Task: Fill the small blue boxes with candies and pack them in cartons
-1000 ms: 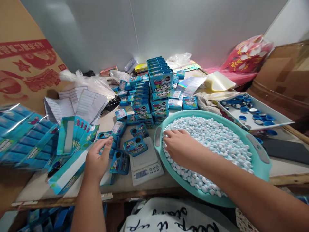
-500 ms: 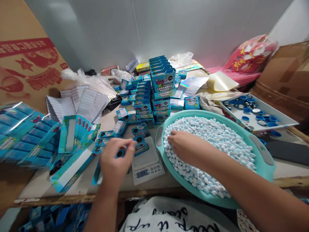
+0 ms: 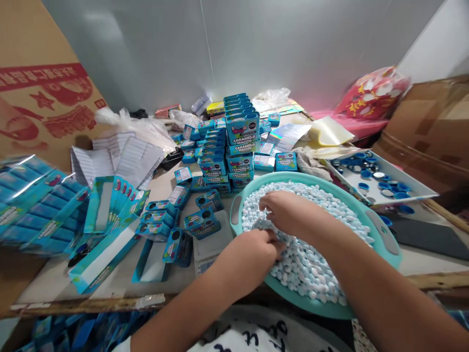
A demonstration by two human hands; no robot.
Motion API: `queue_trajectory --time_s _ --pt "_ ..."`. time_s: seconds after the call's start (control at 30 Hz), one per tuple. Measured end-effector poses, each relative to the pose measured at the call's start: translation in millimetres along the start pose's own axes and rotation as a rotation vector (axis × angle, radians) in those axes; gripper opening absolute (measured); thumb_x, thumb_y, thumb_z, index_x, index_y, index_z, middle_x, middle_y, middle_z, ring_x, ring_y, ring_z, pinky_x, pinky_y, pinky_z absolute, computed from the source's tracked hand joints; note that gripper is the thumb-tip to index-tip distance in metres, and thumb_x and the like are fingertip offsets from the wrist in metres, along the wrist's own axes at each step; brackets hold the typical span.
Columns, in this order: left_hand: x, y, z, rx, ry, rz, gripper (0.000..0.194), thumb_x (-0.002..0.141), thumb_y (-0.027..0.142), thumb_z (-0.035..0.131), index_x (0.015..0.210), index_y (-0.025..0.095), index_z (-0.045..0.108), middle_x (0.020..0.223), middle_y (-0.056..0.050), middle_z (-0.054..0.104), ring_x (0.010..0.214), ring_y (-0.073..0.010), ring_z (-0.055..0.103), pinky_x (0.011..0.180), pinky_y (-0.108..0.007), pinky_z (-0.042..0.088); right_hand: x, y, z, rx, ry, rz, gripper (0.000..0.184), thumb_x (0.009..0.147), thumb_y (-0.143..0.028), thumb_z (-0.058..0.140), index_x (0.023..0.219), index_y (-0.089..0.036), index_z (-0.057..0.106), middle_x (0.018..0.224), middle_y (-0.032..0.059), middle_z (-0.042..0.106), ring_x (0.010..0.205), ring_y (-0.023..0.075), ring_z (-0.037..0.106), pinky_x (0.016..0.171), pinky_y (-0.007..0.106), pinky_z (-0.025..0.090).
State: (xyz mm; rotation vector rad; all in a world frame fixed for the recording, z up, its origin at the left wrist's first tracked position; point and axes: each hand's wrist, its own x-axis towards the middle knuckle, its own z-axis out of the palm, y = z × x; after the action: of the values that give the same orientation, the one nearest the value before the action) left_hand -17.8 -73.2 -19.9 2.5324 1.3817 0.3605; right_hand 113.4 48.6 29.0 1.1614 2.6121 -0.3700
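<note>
A turquoise oval basin (image 3: 379, 239) full of small white and pale blue candies (image 3: 311, 274) sits in front of me. My right hand (image 3: 284, 210) is in the basin with its fingers curled around candies near the left side. Just below it, my left hand (image 3: 256, 254) reaches over the rim, its bent fingertips among the candies and partly hidden. Left of the basin, a blue candy box (image 3: 202, 223) with a dark round opening rests on the white kitchen scale (image 3: 210, 247). My left forearm covers much of the scale's display.
Blue boxes (image 3: 242, 129) stand stacked behind the basin. On the left lie open display cartons (image 3: 106, 256) and a film-wrapped pack (image 3: 40, 210). A white tray (image 3: 414, 193) of blue caps stands right, near a dark flat slab (image 3: 432, 237). More boxes (image 3: 84, 327) lie below the table edge.
My left hand has moved right from beside the scale into the basin. The right hand stays among the candies. The box on the scale now sits at a different angle.
</note>
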Motion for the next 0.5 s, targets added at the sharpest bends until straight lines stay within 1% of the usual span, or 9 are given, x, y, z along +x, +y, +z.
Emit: queue_trajectory --time_s 0.1,0.23,0.3,0.37,0.43,0.5 --pt "-0.6 -5.0 -0.2 -0.087 0.05 -0.006 0.025 0.102 0.024 0.056 0.116 0.022 0.077 0.106 -0.008 0.075 0.096 -0.0219 0.071 0.085 -0.031 0.058 -2.1 -3.3 -2.4 0.008 0.003 0.012 0.031 0.088 -0.011 0.063 0.113 -0.023 0.076 0.122 0.0095 0.076 0.108 0.0263 0.07 0.085 0.031 0.052" --pt "3.1 -7.0 -1.9 -0.114 0.142 0.02 0.027 0.104 0.024 0.052 0.106 0.02 0.078 0.099 -0.009 0.076 0.096 -0.0211 0.072 0.084 -0.03 0.057 -3.0 -5.7 -4.1 0.024 0.013 0.022 0.033 0.089 -0.012 0.065 0.119 -0.02 0.074 0.125 0.0113 0.075 0.111 0.0277 0.07 0.088 0.032 0.052" --pt "2.0 -9.2 -6.4 -0.109 0.239 0.045 0.027 0.104 0.023 0.051 0.103 0.019 0.078 0.098 -0.009 0.076 0.095 -0.0205 0.072 0.083 -0.029 0.057 -3.5 -6.0 -4.1 0.04 0.018 0.022 0.033 0.09 -0.013 0.066 0.121 -0.019 0.073 0.124 0.0122 0.075 0.111 0.0286 0.07 0.088 0.033 0.052" --pt "-4.5 -16.0 -15.6 -0.096 0.375 0.034 0.023 0.102 0.02 0.054 0.104 0.019 0.077 0.101 -0.009 0.077 0.094 -0.0196 0.072 0.083 -0.029 0.056 -4.3 -6.0 -3.8 0.06 0.03 0.018 0.033 0.091 -0.012 0.063 0.123 -0.018 0.073 0.124 0.0118 0.075 0.111 0.028 0.07 0.088 0.032 0.051" --pt "-17.3 -28.6 -28.4 -0.071 0.511 -0.038 0.019 0.1 0.019 0.059 0.108 0.019 0.076 0.104 -0.008 0.077 0.095 -0.0187 0.071 0.086 -0.029 0.056 -5.4 -6.0 -3.2 0.083 0.045 0.019 0.035 0.092 -0.008 0.059 0.123 -0.018 0.072 0.125 0.0113 0.075 0.113 0.027 0.07 0.088 0.031 0.051" --pt "-34.2 -45.0 -41.3 -0.025 0.61 -0.142 0.017 0.098 0.018 0.064 0.109 0.019 0.076 0.104 -0.007 0.077 0.096 -0.0177 0.072 0.089 -0.028 0.056 -6.9 -6.3 -2.4 0.104 0.056 0.02 0.037 0.092 -0.006 0.056 0.123 -0.018 0.072 0.126 0.0117 0.074 0.115 0.0273 0.07 0.089 0.031 0.051"
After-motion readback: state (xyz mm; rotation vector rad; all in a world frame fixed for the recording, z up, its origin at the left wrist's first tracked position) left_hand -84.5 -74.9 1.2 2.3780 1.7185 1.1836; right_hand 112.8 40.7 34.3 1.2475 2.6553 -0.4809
